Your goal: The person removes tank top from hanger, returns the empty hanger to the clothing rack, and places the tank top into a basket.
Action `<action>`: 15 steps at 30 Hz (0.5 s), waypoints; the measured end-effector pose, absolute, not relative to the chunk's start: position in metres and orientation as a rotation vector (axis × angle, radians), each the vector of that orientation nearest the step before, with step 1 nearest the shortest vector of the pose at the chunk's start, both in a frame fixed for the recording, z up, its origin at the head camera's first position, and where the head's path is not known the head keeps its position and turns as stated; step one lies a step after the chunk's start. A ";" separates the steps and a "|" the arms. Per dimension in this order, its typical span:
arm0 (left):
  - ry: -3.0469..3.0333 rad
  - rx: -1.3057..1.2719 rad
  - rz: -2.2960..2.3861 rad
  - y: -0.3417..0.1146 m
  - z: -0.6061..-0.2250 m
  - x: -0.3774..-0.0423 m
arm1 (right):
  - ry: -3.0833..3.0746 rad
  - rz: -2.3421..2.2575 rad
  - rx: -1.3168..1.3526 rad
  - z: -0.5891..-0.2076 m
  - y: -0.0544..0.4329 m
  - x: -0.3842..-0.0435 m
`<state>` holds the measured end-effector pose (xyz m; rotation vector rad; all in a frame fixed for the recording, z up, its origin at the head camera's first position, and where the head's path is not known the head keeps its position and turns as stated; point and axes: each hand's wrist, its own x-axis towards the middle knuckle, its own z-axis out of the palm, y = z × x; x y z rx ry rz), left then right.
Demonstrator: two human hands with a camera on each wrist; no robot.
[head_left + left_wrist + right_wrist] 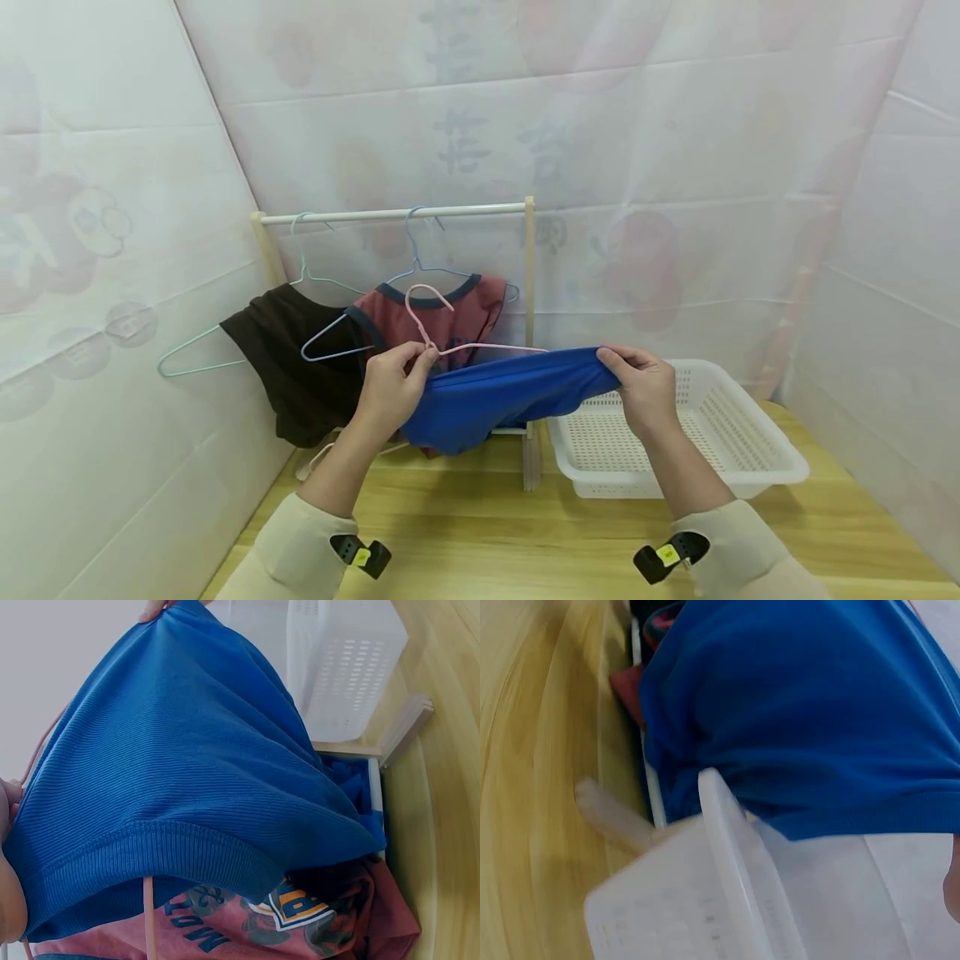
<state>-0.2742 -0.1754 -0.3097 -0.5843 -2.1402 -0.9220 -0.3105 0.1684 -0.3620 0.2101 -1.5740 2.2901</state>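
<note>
A blue ribbed shirt [487, 400] is stretched sideways between my two hands. My left hand [393, 387] pinches its left end together with the base of a pink hanger's hook [417, 308]. From there one hanger arm runs right along the shirt's top edge; how far it goes inside is hidden. My right hand [648, 392] pinches the shirt's right upper edge between thumb and fingers. In the left wrist view, the shirt's collar band [165, 851] shows, with a pink hanger rod [149, 915] crossing its opening.
Behind the shirt stands a rack with a white rail [390, 214]. A dark brown garment [300, 358] hangs there on a mint hanger, beside a red shirt [457, 312] on a blue hanger. A white perforated basket [757, 479] sits right on the wooden table [465, 542].
</note>
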 end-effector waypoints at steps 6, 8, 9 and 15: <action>-2.163 -0.565 -0.956 -0.174 -0.311 -0.273 | -1.269 2.514 0.105 -0.365 0.158 -0.312; -2.166 -0.564 -0.956 -0.174 -0.312 -0.273 | -1.224 2.527 0.073 -0.365 0.154 -0.312; -2.164 -0.565 -0.951 -0.174 -0.312 -0.273 | -1.202 2.539 0.065 -0.365 0.153 -0.312; -2.155 -0.577 -0.936 -0.177 -0.314 -0.274 | -1.121 2.646 0.016 -0.366 0.148 -0.312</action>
